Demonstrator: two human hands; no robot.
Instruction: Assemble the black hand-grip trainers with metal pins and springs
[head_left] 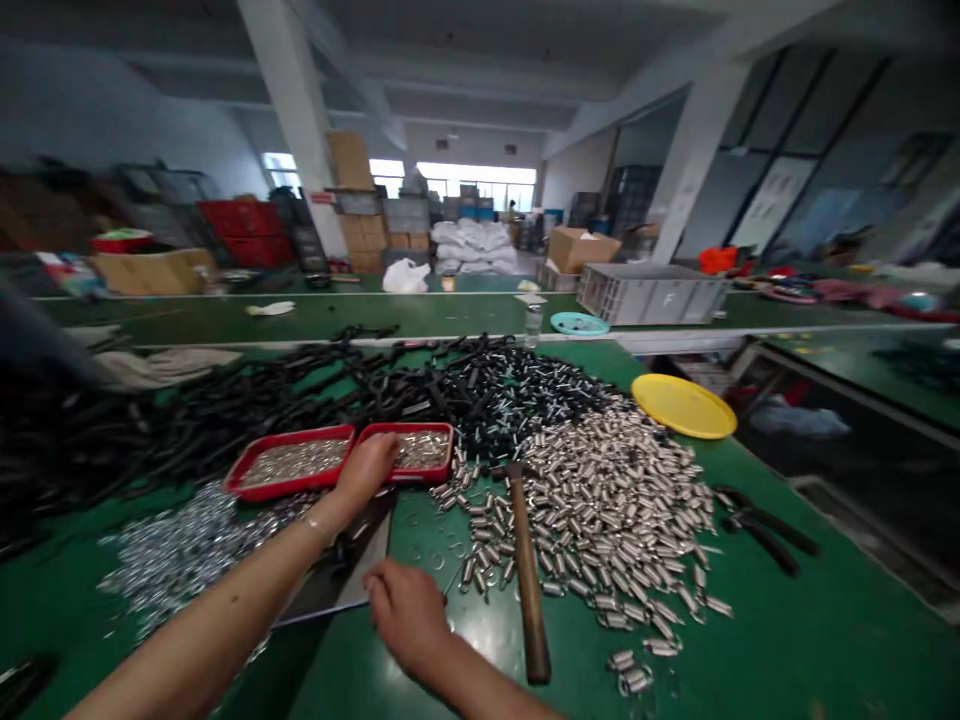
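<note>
At the red tray (424,476) on the right, our left hand (372,464) reaches its small metal parts (424,450), our right hand (409,612) curls near the hammer (529,580), either grip unclear to us, springs (615,490) heaped alongside, presumably for short reach.

Red tray (425,476) of small metal pieces (427,449), apparently rings

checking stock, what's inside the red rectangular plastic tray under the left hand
The red tray holds many small, shiny metal pieces. The left hand covers part of its left side, hiding whatever lies beneath.
</note>
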